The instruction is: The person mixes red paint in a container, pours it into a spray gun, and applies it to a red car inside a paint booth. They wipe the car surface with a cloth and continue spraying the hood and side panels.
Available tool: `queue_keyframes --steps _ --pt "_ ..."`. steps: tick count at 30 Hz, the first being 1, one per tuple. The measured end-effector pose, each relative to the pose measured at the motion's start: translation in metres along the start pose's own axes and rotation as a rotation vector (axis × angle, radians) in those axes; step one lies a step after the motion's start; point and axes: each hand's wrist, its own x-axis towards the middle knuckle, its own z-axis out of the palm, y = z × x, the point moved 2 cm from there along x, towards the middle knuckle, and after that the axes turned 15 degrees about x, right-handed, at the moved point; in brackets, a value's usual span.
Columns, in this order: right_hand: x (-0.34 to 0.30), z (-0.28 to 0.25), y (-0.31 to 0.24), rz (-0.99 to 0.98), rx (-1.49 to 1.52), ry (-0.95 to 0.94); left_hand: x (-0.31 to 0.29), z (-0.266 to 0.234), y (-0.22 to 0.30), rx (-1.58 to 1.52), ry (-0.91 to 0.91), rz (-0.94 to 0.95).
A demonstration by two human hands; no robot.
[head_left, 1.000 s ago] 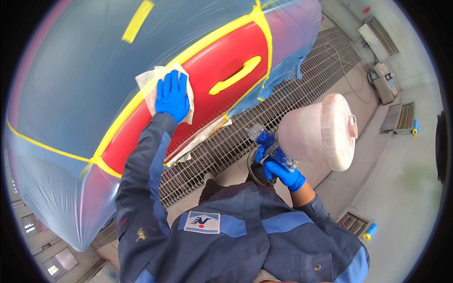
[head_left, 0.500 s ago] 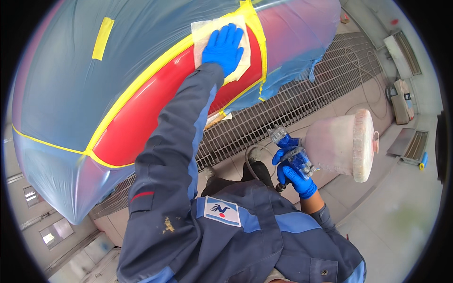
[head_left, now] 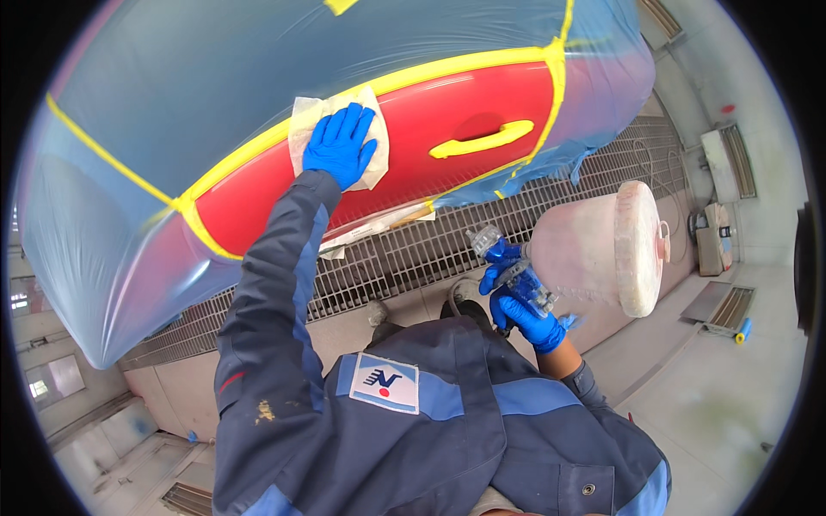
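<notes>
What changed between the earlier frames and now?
The left hand and the cloth beneath it, which hid the yellow handle half a second ago, have moved left along the red panel, uncovering the handle. The view shifted too. Nothing was grasped or released; the right hand keeps holding the spray gun.

The left grip (head_left: 341, 150) (a blue-gloved hand, fingers extended) is lying flat on a pale cloth (head_left: 305, 125), which is covering part of a glossy red panel (head_left: 413, 129) and overlapping its yellow tape border (head_left: 439, 70). The right grip (head_left: 525, 320), also blue-gloved, is holding a blue spray gun (head_left: 526, 288) carrying a large whitish cup (head_left: 581, 245). Bluish sheeting (head_left: 215, 77) is lying around the panel, and floor grating (head_left: 400, 275) is running below.
</notes>
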Motion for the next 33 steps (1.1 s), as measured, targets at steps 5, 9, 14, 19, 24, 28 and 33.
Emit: queue_keyframes --steps 5,9,14,19,24,28,33 --pt "0.008 0.049 0.027 -0.004 -0.037 -0.017 -0.076 0.006 -0.066 0.061 -0.009 -0.045" --pt "0.01 0.079 0.043 0.015 -0.083 -0.005 -0.13 0.015 -0.122 0.105 -0.043 -0.078" --pt "0.012 0.094 0.058 -0.011 -0.159 0.042 -0.186 0.036 -0.165 0.195 -0.133 -0.189" --pt "-0.002 0.082 0.063 0.054 -0.082 0.08 -0.207 0.047 -0.131 0.253 -0.221 -0.734" --pt "-0.017 0.049 0.054 -0.018 -0.072 0.157 -0.12 0.049 -0.04 0.175 -0.433 -0.363" --pt "-0.028 0.016 0.042 -0.092 -0.052 0.209 -0.006 0.032 0.012 0.092 -0.202 0.102" --pt "-0.04 -0.03 0.026 -0.186 -0.033 0.275 0.128 0.019 0.083 0.098 -0.045 0.4"
